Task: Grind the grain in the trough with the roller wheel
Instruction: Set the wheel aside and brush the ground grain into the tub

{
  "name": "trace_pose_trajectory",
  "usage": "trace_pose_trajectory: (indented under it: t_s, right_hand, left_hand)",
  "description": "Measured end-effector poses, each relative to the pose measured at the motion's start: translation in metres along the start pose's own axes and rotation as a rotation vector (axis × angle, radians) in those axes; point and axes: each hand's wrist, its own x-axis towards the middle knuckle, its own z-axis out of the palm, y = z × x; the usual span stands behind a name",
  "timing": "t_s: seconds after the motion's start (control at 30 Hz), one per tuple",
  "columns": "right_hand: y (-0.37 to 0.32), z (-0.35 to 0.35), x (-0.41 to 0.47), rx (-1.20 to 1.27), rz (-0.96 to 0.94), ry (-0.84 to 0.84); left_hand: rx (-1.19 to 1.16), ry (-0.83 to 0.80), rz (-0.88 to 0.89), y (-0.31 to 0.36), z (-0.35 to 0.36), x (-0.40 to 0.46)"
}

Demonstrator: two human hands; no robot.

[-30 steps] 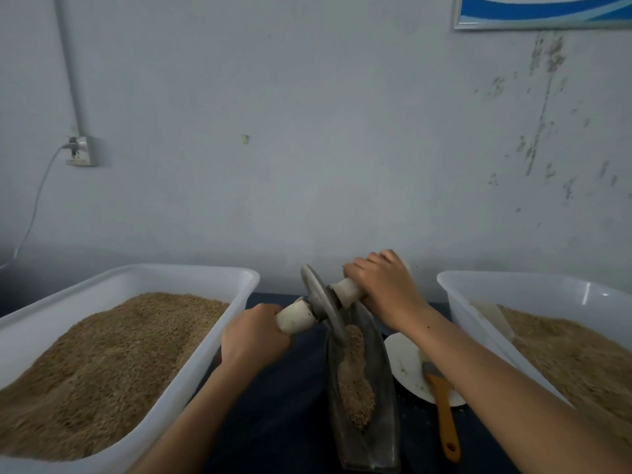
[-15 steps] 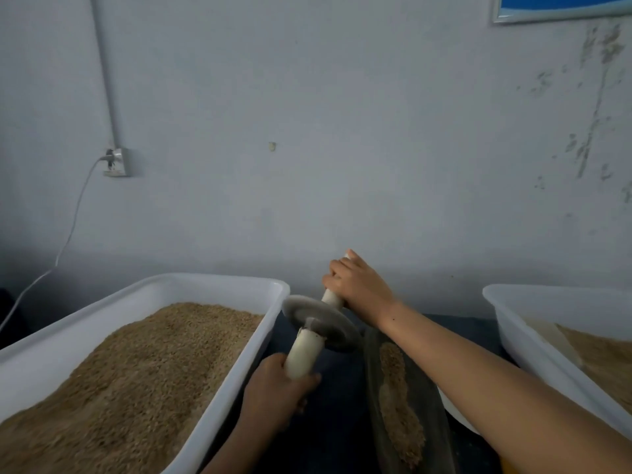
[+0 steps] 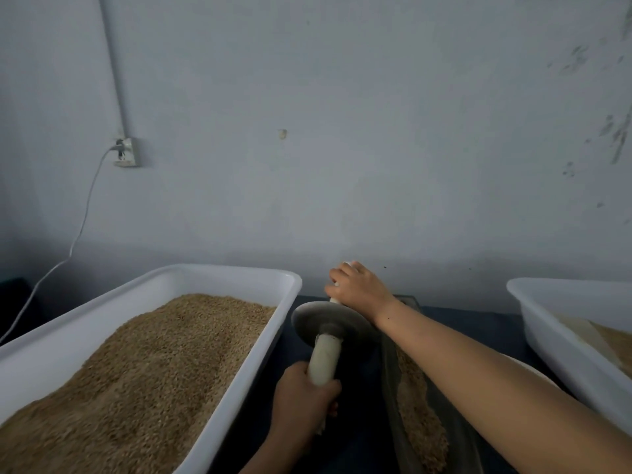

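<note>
— Where is the roller wheel (image 3: 331, 322)?

— Low centre of the frame, its grey disc face-on to the camera, beside the far end of the dark trough (image 3: 403, 378), apparently off it, though the forearm hides the edge. The left hand (image 3: 304, 393) curls round the near pale handle; the right hand (image 3: 359, 289) wraps the far one.

— And the grain (image 3: 419, 415)?

— A tan strip along the trough, lower right of centre. A white tub (image 3: 239, 275) of grain fills the lower left; another tub (image 3: 533, 302) sits at the right edge, both on the dark tabletop (image 3: 362, 439).

The right forearm (image 3: 478, 364) hides part of the trough (image 3: 407, 302).
</note>
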Motion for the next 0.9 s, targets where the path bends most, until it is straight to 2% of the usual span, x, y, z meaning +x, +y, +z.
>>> trace_pose_trajectory:
  t_s: [0.07,0.2,0.33,0.53,0.63,0.7,0.8,0.87,0.9]
  right_hand:
    - [-0.001,0.002,0.001,0.007,0.007,0.010]
    - [0.000,0.014,0.007,0.033,-0.006,-0.147]
    - [0.002,0.016,0.007,0.069,0.000,-0.192]
    - [0.014,0.004,-0.012,0.316,0.112,-0.309]
    - [0.029,-0.015,-0.033,0.403,0.140,-0.305]
    - [0.039,-0.028,-0.048,0.491,0.214,-0.297]
    - [0.051,-0.040,-0.078,0.619,0.384,-0.304]
    - [0.059,-0.044,-0.101,0.677,0.509,-0.326]
    - [0.061,-0.045,-0.112,0.721,0.583,-0.322]
  left_hand:
    - [0.035,0.016,0.004,-0.002,0.001,0.002]
    - [0.208,0.070,0.058,-0.003,0.001,0.006]
    - [0.343,0.092,0.114,-0.005,0.001,0.007]
    - [0.525,0.064,0.139,0.001,0.003,0.004]
    - [0.539,0.090,0.172,0.005,0.004,0.001]
    - [0.594,0.131,0.218,0.011,0.005,-0.004]
    - [0.759,0.277,0.368,0.023,0.011,-0.017]
    - [0.711,0.310,0.528,0.032,0.018,-0.028]
    - [0.651,0.273,0.576,0.036,0.022,-0.032]
